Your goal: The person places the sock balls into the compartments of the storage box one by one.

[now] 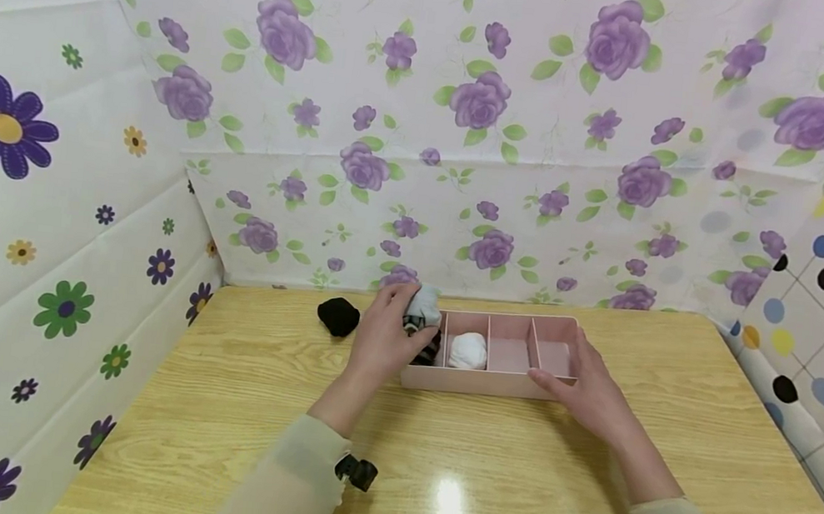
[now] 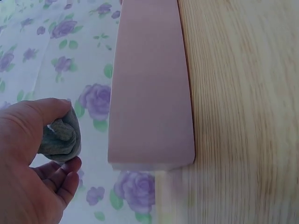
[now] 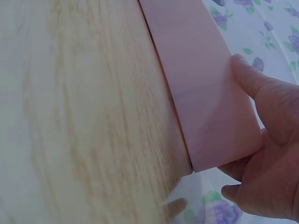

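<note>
My left hand (image 1: pixel 387 330) pinches a grey balled-up sock (image 1: pixel 424 305) between thumb and fingers, above the left end of a pink divided box (image 1: pixel 489 383). Just below it, a dark striped balled sock (image 1: pixel 427 349) sits in the leftmost compartment, partly hidden by the hand. In the left wrist view the grey sock (image 2: pixel 63 137) shows its folded opening, beside the box's front wall (image 2: pixel 149 88). A white balled sock (image 1: pixel 468 351) lies in the compartment to the right. My right hand (image 1: pixel 597 391) grips the box's right end, thumb on the front rim, fingers around the end wall.
On the wooden table (image 1: pixel 252 416), left of the box, lies a black balled sock (image 1: pixel 338 316). A flowered cloth (image 1: pixel 429 167) hangs behind the table's back edge, close to the box. More patterned cloth hangs at both sides.
</note>
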